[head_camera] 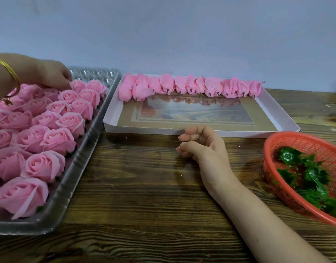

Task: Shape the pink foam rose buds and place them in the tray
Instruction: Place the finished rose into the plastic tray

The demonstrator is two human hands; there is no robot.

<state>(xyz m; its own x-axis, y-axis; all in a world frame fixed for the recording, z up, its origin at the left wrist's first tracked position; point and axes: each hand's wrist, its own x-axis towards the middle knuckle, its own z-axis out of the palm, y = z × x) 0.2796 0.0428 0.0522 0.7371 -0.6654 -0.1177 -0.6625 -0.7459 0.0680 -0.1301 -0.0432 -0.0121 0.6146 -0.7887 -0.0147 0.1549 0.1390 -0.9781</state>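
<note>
A clear plastic tray (81, 158) on the left holds several rows of shaped pink foam roses (58, 140). My left hand (51, 74), with gold bangles on its wrist, reaches over the tray's far end, its fingertips down among the roses in the back rows; whether they pinch one is hidden. A white box lid (226, 132) in the middle carries a row of unshaped pink buds (190, 86) with brown stubs along its far wall. My right hand (199, 143) rests on the table in front of the lid, fingers loosely curled and holding nothing.
A red mesh basket (277, 149) with green plastic sepals (311, 177) sits at the right edge. The dark wooden table (144, 186) runs up to a plain grey wall. The tray's far row shows bare plastic cells (98, 73).
</note>
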